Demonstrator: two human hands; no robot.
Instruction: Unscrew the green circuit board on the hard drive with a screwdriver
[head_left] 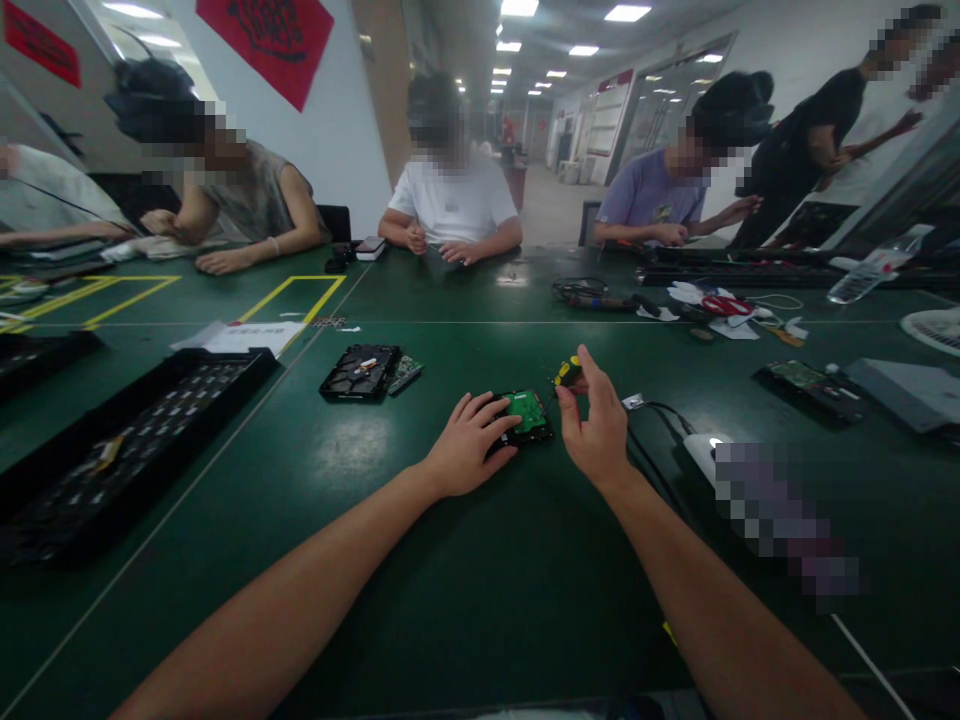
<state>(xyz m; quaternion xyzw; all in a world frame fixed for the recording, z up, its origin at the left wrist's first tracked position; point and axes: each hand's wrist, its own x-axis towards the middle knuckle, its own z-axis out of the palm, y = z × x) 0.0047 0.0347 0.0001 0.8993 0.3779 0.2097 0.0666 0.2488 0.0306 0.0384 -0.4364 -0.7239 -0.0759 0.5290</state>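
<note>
A hard drive (534,428) with a green circuit board facing up lies flat on the dark green table. My left hand (474,440) rests on its left part, fingers spread across the board and the near edge. Pinched between the thumb and fingers of my right hand (596,430) is a screwdriver (568,373) with a yellow and black handle. It is tilted, and its shaft points down toward the drive's right side; whether the tip touches a screw is too small to tell.
Left of the drive lie another black drive (360,373) and a loose circuit board (406,374). A long black tray (142,440) stands farther left. At right are a cable (660,470), a black drive (810,390) and a plastic bottle (877,265). Several people sit opposite.
</note>
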